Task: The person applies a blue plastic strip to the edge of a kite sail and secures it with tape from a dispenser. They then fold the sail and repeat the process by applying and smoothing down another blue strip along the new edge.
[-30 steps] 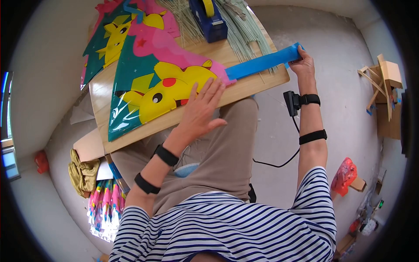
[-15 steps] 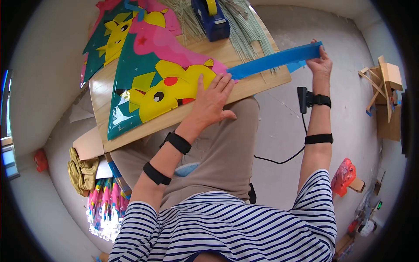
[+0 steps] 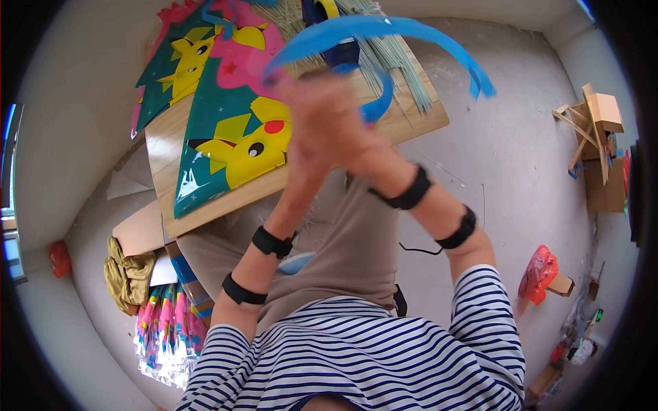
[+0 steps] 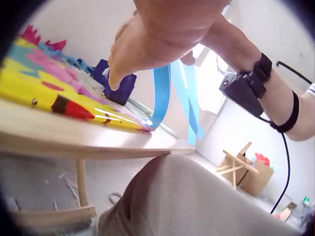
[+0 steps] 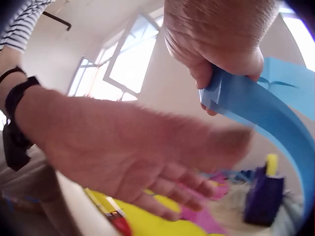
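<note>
A triangular plastic kite sheet (image 3: 236, 154), printed with a yellow cartoon figure on green and pink, lies on the wooden table. From its right corner a blue plastic strip (image 3: 411, 31) rises in a loop, its far part arching out past the table's right edge. My right hand (image 5: 221, 34) pinches the strip between thumb and fingers above the sheet. Just below it my left hand (image 5: 128, 147) is spread with straight fingers, palm facing the right wrist camera, holding nothing. In the head view the two hands overlap and are blurred, with the right hand covering part of the left.
A second printed sheet (image 3: 185, 68) lies further left. At the back stand a blue tape dispenser (image 3: 343, 51) and a bundle of thin pale rods (image 3: 404, 75). More printed sheets (image 3: 168, 329) hang at lower left, and a red bag (image 3: 538, 274) rests on the floor at right.
My right hand has swung from beyond the table's right edge back to the left over the sheet, bending the stretched strip into a loop. My left hand has come off the sheet.
</note>
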The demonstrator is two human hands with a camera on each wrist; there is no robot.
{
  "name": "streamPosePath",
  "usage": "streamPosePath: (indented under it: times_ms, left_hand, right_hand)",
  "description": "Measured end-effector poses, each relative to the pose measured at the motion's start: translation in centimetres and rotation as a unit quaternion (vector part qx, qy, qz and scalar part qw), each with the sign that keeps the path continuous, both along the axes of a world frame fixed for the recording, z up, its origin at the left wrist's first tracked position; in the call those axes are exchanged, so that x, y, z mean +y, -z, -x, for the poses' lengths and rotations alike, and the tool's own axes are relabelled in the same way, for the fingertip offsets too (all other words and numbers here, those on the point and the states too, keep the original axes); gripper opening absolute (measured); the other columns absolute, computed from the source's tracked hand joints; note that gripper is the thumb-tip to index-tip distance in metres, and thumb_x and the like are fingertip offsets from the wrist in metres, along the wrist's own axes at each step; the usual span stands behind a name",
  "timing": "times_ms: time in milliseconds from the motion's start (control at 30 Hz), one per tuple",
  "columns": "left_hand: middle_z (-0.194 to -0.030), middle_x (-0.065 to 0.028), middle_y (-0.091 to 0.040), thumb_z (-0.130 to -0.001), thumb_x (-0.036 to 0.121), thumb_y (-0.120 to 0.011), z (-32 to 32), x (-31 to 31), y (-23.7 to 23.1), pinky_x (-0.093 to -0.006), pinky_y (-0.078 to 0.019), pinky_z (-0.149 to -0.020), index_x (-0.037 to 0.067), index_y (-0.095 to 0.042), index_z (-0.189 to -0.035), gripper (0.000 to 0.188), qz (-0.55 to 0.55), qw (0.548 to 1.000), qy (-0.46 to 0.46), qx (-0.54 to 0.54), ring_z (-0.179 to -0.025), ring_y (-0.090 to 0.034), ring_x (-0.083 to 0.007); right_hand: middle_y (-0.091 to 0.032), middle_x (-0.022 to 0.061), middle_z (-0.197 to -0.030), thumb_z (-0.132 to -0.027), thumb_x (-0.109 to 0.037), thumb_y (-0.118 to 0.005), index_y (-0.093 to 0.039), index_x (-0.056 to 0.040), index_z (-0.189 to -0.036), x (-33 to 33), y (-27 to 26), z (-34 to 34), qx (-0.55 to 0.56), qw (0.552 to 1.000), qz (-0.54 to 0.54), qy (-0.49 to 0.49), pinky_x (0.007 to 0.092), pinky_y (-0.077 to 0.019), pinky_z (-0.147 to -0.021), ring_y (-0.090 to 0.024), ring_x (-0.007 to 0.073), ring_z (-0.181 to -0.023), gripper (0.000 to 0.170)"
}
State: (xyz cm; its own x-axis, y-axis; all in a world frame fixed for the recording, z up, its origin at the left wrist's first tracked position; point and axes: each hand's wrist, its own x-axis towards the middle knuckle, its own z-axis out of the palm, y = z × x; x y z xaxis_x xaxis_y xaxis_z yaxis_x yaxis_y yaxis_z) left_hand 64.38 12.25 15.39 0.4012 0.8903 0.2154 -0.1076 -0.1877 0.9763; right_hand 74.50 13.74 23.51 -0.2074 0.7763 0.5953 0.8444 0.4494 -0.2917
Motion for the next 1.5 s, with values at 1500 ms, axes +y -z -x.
streamPosePath:
  times_ms: [1500]
  left_hand:
    - [-0.136, -0.0190, -0.057, -0.102, 0.017, -0.060, 7.2, 2.2, 4.4, -0.0472, -0.0513, -0.106, 0.001, -0.046, -0.138, 0.042, 0.314, 0.903, -0.120, -0.267, -0.121, -0.063, -0.0378]
  right_hand:
    - [-0.059, 0.0137, -0.103, -0.079, -0.007, -0.076, -0.074, -0.0087, -0.111, -2.9, 13.7, -10.8, 0.123, 0.956, 0.177, 0.200, 0.0414, -0.0516, -0.085, -0.063, 0.0332, -0.097, 0.032]
